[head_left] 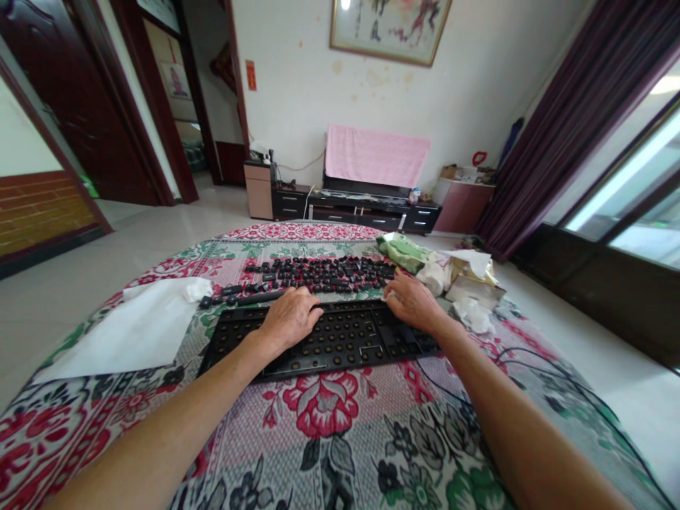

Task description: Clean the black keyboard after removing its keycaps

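A black computer keyboard (340,347) with its keycaps off lies on the patterned tablecloth, rows of small key posts showing. My left hand (292,316) rests over its upper edge, fingers bent over the far side and thumb on the near side, closed on the keyboard. Over the keyboard's upper right part is my right hand (413,303), its fingers pinched around a bit of white tissue (392,296), mostly hidden. Behind the keyboard, many loose black keycaps (340,270) are spread out, with a long dark strip (260,298) in front of them.
A white sheet (127,329) with a crumpled tissue lies at left. At right are a green plastic pack (406,251), a tissue box (472,283) and crumpled tissues (472,315). A black cable (579,386) runs over the table's right side.
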{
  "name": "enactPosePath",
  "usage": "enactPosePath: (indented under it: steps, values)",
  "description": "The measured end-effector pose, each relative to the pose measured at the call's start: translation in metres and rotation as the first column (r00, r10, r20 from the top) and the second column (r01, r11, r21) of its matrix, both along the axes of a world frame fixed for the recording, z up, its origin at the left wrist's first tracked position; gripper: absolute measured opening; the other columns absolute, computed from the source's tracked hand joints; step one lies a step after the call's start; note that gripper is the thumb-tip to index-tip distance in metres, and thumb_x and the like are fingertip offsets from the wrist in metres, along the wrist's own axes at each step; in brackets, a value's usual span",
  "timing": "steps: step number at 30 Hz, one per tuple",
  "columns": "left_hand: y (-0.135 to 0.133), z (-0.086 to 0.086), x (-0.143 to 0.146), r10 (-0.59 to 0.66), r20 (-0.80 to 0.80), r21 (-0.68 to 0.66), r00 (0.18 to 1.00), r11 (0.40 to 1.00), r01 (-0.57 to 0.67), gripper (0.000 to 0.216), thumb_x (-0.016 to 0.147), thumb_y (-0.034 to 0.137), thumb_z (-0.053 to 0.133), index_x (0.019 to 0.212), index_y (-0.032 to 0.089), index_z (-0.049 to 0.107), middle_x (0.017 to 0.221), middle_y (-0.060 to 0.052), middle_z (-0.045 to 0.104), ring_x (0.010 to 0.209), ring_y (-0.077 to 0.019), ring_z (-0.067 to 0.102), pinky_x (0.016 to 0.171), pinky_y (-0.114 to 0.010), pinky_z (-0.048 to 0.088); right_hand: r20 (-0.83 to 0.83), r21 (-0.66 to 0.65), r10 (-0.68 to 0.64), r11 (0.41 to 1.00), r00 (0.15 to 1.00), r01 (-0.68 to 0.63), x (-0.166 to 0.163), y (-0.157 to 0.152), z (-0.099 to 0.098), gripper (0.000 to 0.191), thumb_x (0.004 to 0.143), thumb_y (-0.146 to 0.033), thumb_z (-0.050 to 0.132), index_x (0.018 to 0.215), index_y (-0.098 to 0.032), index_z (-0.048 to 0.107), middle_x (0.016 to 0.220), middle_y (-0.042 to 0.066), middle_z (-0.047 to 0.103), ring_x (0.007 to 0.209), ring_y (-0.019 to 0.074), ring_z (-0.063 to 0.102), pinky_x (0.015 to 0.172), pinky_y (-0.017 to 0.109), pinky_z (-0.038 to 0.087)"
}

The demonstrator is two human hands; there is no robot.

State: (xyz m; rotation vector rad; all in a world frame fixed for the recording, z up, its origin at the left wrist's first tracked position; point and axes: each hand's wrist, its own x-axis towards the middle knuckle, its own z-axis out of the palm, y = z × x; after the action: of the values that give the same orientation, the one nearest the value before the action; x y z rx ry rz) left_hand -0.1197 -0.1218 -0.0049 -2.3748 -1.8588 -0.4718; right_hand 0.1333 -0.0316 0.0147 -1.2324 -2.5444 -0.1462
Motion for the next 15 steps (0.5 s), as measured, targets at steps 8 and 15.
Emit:
enactPosePath:
  steps: [8,15]
  values:
    - [-0.0004,-0.0002,-0.0004,0.001,-0.013,-0.006,1.0,1.0,-0.001,0.029,0.087,0.032,0.044,0.093,0.019,0.069,0.088,-0.007,0.063,0.084,-0.0188,0.056,0.082,-0.033,0.043,-0.036,-0.027,0.152,0.988,0.988,-0.153,-0.0071,-0.0052,-0.0079,0.024,0.074,-0.013,0.047,0.086,-0.018,0.067,0.088,0.006,0.057,0.083,0.0172,0.054,0.079,0.027,0.04]
    - [-0.0004,-0.0001,-0.0003,-0.001,0.011,-0.001,1.0,1.0,0.001,0.028,0.087,0.032,0.044,0.09,0.019,0.069,0.087,-0.008,0.063,0.084,-0.0197,0.056,0.081,-0.033,0.043,0.033,-0.055,0.027,0.998,0.999,-0.025,-0.0007,-0.0005,-0.0061,0.021,0.077,-0.016,0.047,0.081,-0.016,0.067,0.082,0.007,0.058,0.084,0.0182,0.054,0.078,0.027,0.039]
